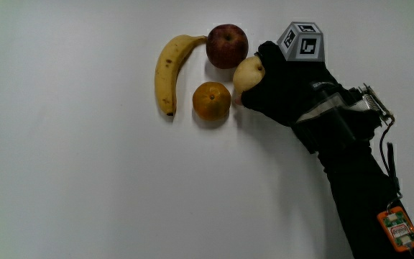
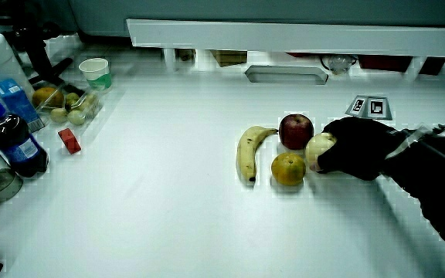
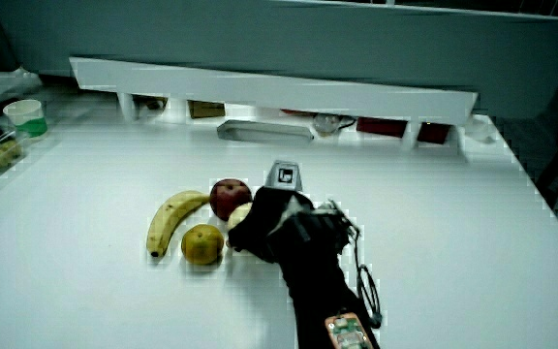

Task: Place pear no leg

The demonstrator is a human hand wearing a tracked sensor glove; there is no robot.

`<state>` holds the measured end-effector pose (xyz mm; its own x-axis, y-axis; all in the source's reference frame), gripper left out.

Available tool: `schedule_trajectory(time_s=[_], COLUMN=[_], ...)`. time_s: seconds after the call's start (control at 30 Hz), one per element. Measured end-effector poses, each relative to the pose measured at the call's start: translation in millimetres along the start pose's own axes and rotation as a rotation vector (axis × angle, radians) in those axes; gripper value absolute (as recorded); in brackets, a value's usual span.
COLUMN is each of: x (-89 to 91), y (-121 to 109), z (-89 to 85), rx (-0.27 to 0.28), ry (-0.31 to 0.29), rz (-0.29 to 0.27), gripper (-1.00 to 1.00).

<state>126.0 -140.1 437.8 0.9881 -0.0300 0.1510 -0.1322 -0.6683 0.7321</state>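
Pear [image 1: 248, 74] resting on white tabletop [image 1: 85, 180], just beside red apple [image 1: 226, 45] and orange [image 1: 211, 101], with banana [image 1: 169, 72] next to those. Gripped by gloved hand [image 1: 290, 90], fingers curled around it; patterned cube [image 1: 302, 43] on hand's back.

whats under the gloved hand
The hand covers most of the pear, its grip closed around it beside the apple and orange. Only the pear's pale end shows; whether it touches the table is hidden.
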Motion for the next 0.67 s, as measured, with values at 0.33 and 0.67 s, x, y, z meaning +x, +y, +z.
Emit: schedule_trajectory(time_s=[0.33, 0.67], x=[7.6, -5.0], y=[-10, -105], z=[3.5, 20.0], rx=[0.005, 0.154], ry=[-0.009, -0.075], rz=[0.014, 0.137], gripper=[-0.85, -1.00])
